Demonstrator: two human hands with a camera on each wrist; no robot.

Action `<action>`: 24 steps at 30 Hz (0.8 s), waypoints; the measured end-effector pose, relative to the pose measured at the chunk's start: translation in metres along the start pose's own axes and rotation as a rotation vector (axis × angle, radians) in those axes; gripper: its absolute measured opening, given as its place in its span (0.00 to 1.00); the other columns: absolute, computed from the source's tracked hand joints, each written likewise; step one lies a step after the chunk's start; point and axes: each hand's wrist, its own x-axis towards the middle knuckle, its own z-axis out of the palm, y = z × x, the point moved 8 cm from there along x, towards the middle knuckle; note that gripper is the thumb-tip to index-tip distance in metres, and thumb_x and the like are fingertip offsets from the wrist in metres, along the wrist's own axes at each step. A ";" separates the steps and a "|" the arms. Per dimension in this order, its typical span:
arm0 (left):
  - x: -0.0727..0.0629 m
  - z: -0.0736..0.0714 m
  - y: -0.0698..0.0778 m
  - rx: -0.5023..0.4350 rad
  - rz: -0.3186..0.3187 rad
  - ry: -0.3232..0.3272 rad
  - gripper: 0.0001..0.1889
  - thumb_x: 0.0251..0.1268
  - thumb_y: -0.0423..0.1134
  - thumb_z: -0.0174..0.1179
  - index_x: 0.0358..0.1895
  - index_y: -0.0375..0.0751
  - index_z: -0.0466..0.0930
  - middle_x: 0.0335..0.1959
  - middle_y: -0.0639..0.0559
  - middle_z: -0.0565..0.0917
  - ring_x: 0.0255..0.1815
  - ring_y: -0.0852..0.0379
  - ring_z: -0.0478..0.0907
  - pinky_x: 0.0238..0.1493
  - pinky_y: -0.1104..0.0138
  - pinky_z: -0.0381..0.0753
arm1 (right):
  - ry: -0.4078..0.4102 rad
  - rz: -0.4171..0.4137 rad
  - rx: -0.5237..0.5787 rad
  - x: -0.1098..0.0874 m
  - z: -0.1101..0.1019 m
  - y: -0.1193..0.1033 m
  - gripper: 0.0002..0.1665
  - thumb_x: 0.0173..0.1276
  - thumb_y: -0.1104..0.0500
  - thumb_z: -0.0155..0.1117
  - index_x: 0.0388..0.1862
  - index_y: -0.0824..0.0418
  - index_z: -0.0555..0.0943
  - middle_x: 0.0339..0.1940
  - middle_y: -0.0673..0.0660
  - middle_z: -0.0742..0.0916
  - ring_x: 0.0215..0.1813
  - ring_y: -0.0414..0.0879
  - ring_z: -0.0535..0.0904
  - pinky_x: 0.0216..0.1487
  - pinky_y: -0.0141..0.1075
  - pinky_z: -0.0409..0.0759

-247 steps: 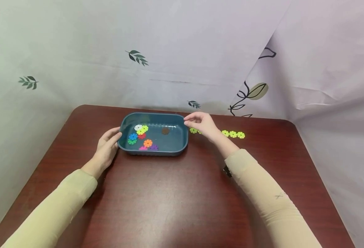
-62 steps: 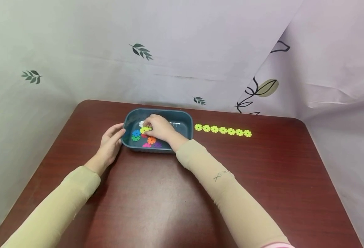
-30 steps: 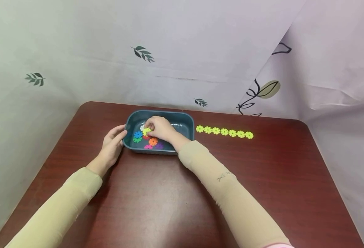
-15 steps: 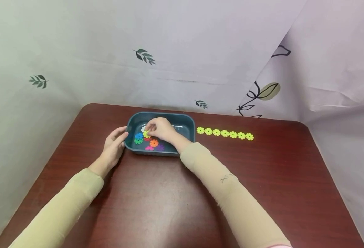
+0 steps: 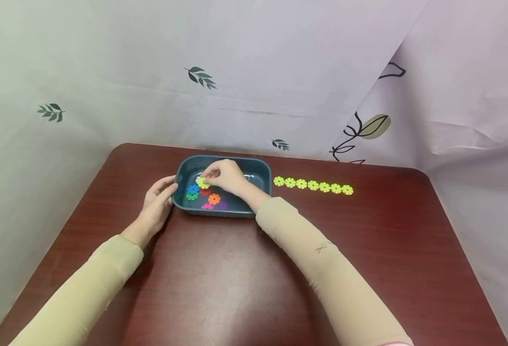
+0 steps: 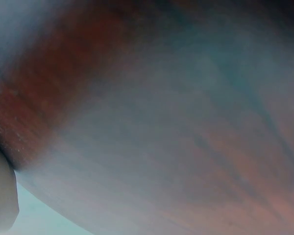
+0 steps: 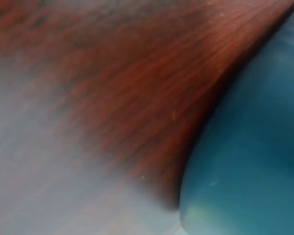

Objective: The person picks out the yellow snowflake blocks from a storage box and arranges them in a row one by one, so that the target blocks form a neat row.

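Note:
In the head view, my left hand (image 5: 156,202) holds the left end of a dark blue plastic tray (image 5: 219,213), its thumb at the rim. My right hand (image 5: 228,177) reaches into the tray and pinches a yellow snowflake disc (image 5: 204,183) between thumb and fingers. Below that disc lie a blue disc (image 5: 192,190), a green disc (image 5: 192,197), a red disc (image 5: 205,192), an orange disc (image 5: 214,199), a pink disc (image 5: 207,206) and a purple disc (image 5: 222,205). A white disc is partly hidden behind the yellow one. The left wrist view is mostly blurred.
Right of the tray, several yellow discs (image 5: 313,185) lie in a straight row on the dark red wooden table (image 5: 219,278). A patterned cloth (image 5: 245,96) hangs behind the table. The right wrist view shows the tray's outer wall (image 7: 250,161) beside the tabletop.
My right hand has gone from the tray's right rim into the tray and now raises a yellow disc slightly. The red disc shows more. My left hand stays at the tray.

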 end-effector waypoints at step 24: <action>0.000 0.000 0.000 0.000 0.020 -0.012 0.08 0.82 0.35 0.58 0.54 0.51 0.83 0.55 0.59 0.80 0.51 0.65 0.83 0.56 0.77 0.82 | 0.159 0.054 0.135 -0.044 -0.045 0.015 0.09 0.72 0.58 0.76 0.47 0.58 0.93 0.41 0.57 0.94 0.40 0.44 0.87 0.34 0.27 0.79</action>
